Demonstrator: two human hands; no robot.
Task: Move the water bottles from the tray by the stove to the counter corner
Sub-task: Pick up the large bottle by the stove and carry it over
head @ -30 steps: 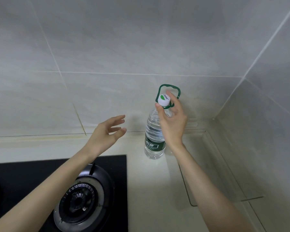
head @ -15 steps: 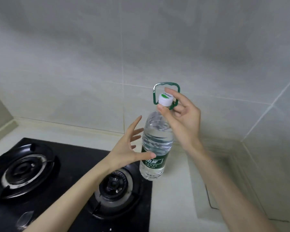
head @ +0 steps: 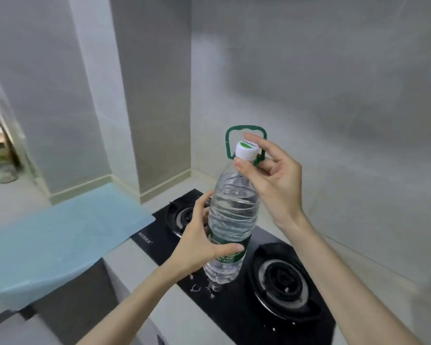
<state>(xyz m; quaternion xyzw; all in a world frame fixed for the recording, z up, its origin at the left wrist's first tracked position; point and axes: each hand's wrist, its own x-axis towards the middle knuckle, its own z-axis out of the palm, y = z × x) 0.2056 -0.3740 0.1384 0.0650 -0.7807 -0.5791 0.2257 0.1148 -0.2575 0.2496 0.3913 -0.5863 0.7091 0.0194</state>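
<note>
Both forearms are showing bare to the frame edge, no sleeves; the left hand (head: 197, 245) and right hand (head: 271, 180) are wearing nothing.

I hold a clear water bottle (head: 232, 215) upright in the air above the black stove (head: 246, 290). My right hand (head: 271, 180) pinches its neck just under the white cap (head: 246, 150), by the green carry loop (head: 244, 131). My left hand (head: 197, 242) wraps its green label. A pale blue tray (head: 55, 235) lies left on the worktop (head: 135, 267).

Left hand (head: 199, 245) wraps low in a grip; right hand (head: 271, 180) pinches up high.
</note>
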